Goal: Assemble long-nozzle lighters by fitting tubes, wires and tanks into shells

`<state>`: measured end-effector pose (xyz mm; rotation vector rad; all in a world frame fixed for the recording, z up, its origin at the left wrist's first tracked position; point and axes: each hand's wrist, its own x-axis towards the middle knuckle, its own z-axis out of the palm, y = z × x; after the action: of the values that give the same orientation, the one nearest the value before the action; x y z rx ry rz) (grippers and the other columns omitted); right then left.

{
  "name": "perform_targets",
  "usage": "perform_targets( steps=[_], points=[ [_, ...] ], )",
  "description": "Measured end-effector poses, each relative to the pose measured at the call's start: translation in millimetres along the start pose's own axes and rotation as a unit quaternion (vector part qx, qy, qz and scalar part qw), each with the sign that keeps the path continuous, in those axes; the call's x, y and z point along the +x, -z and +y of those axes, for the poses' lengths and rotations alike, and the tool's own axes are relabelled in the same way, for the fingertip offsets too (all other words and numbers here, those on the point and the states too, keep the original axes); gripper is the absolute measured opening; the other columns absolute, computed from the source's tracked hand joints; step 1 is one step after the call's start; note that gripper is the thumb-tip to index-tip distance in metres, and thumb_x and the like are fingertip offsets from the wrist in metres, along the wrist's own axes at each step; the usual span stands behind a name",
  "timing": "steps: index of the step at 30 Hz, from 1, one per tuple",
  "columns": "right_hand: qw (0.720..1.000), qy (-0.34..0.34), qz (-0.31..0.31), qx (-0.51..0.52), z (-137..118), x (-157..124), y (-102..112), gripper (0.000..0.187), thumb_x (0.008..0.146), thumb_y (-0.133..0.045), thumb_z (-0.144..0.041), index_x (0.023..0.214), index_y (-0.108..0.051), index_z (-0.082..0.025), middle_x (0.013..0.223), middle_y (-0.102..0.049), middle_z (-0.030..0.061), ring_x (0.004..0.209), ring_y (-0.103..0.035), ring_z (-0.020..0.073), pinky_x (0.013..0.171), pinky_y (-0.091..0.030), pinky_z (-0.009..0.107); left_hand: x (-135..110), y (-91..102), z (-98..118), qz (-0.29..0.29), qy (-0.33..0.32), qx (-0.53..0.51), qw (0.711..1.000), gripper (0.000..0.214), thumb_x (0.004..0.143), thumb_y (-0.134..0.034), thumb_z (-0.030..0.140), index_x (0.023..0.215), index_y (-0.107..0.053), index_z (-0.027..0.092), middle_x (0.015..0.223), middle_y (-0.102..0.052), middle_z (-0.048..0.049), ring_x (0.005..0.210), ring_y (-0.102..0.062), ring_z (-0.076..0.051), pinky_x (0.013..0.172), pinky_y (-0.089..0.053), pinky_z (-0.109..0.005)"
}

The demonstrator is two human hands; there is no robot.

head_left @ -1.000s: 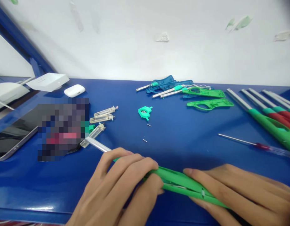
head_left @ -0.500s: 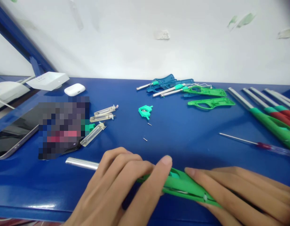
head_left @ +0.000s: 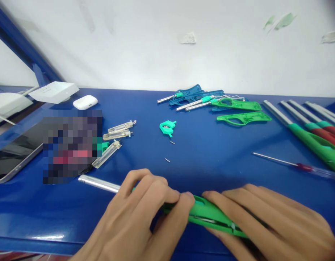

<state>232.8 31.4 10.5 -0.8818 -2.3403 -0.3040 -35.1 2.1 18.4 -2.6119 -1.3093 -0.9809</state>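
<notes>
A long-nosed lighter with a green handle (head_left: 210, 216) lies between my two hands near the table's front edge, its metal tube (head_left: 99, 184) pointing left. My left hand (head_left: 134, 214) closes around the front of the handle, thumb and fingers pinching it near the trigger opening. Gripping the rear half, my right hand (head_left: 270, 221) has its fingers along the top and its thumb underneath. A dark gap runs along the handle's seam, so the two shells are slightly apart. My fingers hide part of the handle and the trigger.
Beyond my hands lie two small screws (head_left: 167, 160), a teal plastic piece (head_left: 167, 127) and clear fuel tanks (head_left: 107, 154). A screwdriver (head_left: 297, 165) and whole lighters (head_left: 316, 146) are at right. Open shells (head_left: 245, 118) sit behind; a phone (head_left: 17, 148) is left.
My right hand has slid left along the handle, closer to my left hand. My left thumb has come down against its fingers. The metal tube's tip has risen slightly.
</notes>
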Motion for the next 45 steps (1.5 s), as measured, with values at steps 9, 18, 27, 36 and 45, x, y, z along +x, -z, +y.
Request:
perform_targets(
  steps=[9, 18, 27, 36, 45],
  points=[
    [1.0, 0.005, -0.012, 0.011, -2, 6, 1, 0.021, 0.125, -0.051, -0.019, 0.119, -0.071, -0.02, 0.084, -0.083, -0.0066, 0.07, -0.077, 0.0138, 0.082, -0.053, 0.037, 12, 0.1, -6, -0.063, 0.004, -0.041, 0.997, 0.036, 0.114, -0.047, 0.002, 0.137, -0.067, 0.022, 0.117, -0.069, -0.0024, 0.099, -0.058, -0.023, 0.092, -0.052, -0.043],
    [0.999, 0.019, -0.015, 0.04, -1, 14, 0, 0.02, 0.123, -0.052, -0.014, 0.121, -0.071, -0.018, 0.086, -0.086, -0.0047, 0.072, -0.08, 0.0121, 0.076, -0.058, 0.033, 18, -4.8, -5, -0.029, -0.001, -0.047, 0.998, 0.032, 0.116, -0.049, 0.0, 0.108, -0.071, 0.021, 0.103, -0.065, 0.0023, 0.091, -0.052, -0.017, 0.103, -0.039, -0.037],
    [0.997, -0.004, -0.019, 0.073, 2, 11, 0, 0.02, 0.12, -0.055, -0.012, 0.125, -0.07, -0.023, 0.089, -0.085, -0.0042, 0.073, -0.081, 0.0138, 0.074, -0.059, 0.032, 22, 3.7, -8, -0.024, -0.032, -0.043, 0.998, 0.038, 0.124, -0.036, 0.014, 0.101, -0.067, 0.021, 0.098, -0.065, 0.0012, 0.085, -0.055, -0.017, 0.093, -0.043, -0.038],
    [0.999, 0.0, 0.005, 0.049, 8, 4, 1, 0.018, 0.123, -0.056, -0.021, 0.127, -0.073, -0.023, 0.088, -0.08, -0.0036, 0.072, -0.079, 0.0127, 0.074, -0.058, 0.029, 17, 3.9, -15, -0.031, 0.0, -0.007, 0.999, 0.029, 0.13, -0.045, 0.028, 0.145, -0.068, 0.022, 0.12, -0.075, 0.0002, 0.111, -0.063, -0.019, 0.111, -0.039, -0.04],
    [0.998, -0.059, -0.005, 0.025, 12, -9, -4, 0.02, 0.118, -0.06, -0.032, 0.134, -0.073, -0.029, 0.104, -0.089, 0.0009, 0.086, -0.088, 0.0215, 0.076, -0.067, 0.03, 6, 2.7, -17, 0.002, 0.012, -0.009, 1.0, 0.027, 0.122, -0.06, 0.016, 0.147, -0.069, 0.022, 0.128, -0.079, -0.0015, 0.128, -0.064, -0.019, 0.13, -0.036, -0.039]
  ],
)
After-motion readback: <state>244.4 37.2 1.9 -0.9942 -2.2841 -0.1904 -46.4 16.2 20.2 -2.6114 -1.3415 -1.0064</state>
